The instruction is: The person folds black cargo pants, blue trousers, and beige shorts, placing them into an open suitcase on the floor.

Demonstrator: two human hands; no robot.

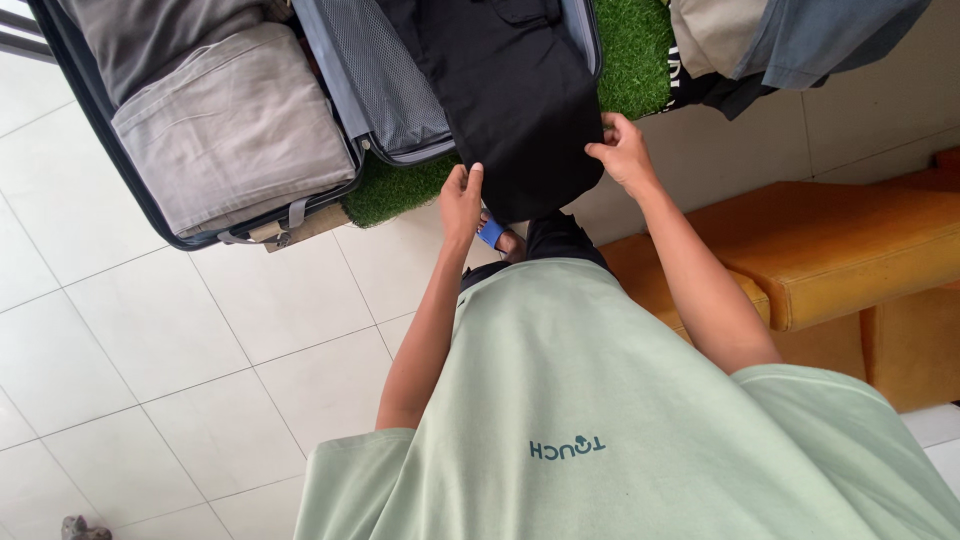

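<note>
A black garment (510, 100) hangs from the right half of an open suitcase (375, 120) down toward me. My left hand (460, 200) grips its lower left edge. My right hand (622, 152) pinches its lower right edge. The suitcase's left half holds folded grey clothes (235, 130) under a strap. The garment covers most of the mesh-lined right half.
The suitcase lies partly on a green turf mat (630, 60) over white floor tiles (180, 340). An orange cushioned bench (830, 250) stands at the right. More clothes (760, 45) are piled at the top right. My foot in a blue sandal (492, 235) shows below the garment.
</note>
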